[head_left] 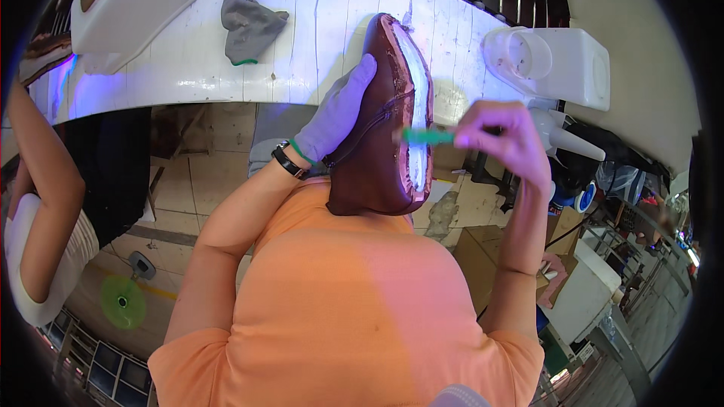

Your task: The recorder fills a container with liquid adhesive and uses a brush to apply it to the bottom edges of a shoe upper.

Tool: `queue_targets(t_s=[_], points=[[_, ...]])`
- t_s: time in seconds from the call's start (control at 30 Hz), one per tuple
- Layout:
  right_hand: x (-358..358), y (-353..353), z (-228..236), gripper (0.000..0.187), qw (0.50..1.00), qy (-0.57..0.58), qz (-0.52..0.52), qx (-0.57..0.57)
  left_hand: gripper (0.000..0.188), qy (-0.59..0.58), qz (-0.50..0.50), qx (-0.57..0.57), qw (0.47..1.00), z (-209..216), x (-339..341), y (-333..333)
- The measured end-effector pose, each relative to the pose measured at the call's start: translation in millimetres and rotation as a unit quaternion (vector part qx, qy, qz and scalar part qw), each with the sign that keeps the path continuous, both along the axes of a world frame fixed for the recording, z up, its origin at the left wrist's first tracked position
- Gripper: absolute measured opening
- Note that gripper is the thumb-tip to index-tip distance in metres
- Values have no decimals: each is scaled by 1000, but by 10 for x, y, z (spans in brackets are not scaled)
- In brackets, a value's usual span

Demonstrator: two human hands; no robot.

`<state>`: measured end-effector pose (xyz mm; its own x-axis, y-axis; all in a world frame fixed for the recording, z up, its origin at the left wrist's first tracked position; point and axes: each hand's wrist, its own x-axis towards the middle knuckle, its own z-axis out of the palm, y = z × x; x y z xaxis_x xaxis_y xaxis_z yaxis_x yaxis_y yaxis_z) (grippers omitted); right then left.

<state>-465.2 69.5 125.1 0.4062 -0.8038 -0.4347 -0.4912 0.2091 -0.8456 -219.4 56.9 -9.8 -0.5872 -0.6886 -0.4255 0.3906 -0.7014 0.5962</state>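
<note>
In front of the person's orange shirt [354,294], a brown shoe [377,128] is being held up in the air, with its bottom side turned to the right. The bottom of the shoe is showing a long pale strip with a brown edge around it. The toe end is pointing up toward the white wooden table [188,53], and the heel end is sitting close to the person's chest.

The left hand [335,117] is wearing a pale grey glove with a green cuff. It is wrapping around the left side of the shoe, and its fingers are pressing flat on the brown leather. A black watch [289,160] is sitting on that wrist.

The right hand [505,139] is bare. It is closing tight around a small green brush [426,136]. The tip of the brush is touching the pale strip on the bottom of the shoe, about halfway along it.

On the table, a spare grey glove [249,22] is lying crumpled. A white plastic tub [128,0] is sitting at the far left of the table. A white jug [558,64] with a wide round mouth is lying at the right end.

At the left edge, another person's arm [45,181] is hanging down, well apart from the shoe.
</note>
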Motion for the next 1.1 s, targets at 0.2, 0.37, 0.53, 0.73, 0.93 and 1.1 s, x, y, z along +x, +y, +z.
queue_targets(t_s=[0.2, 0.37, 0.53, 0.73, 0.93, 1.1], points=[[9, 85, -22, 11, 999, -22, 4, -44, 65, -5, 0, -12, 1000, 6, -3, 4], [35, -65, -86, 11, 981, 139, -87, -106, 63, -26, -12, -10, 1000, 72, 13, -14], [36, 210, 199, 8, 997, -47, 51, -34, 65, -26, -5, -15, 1000, -6, 22, 24], [1, -6, -135, 12, 991, 69, -78, -82, 66, 22, -28, 11, 999, 40, 11, -8], [16, 139, 102, 11, 999, -13, 12, -37, 64, -50, 19, -16, 998, 45, 3, 41], [75, 104, 166, 13, 996, -47, 58, -44, 63, -62, 37, -15, 997, 129, 25, 50]])
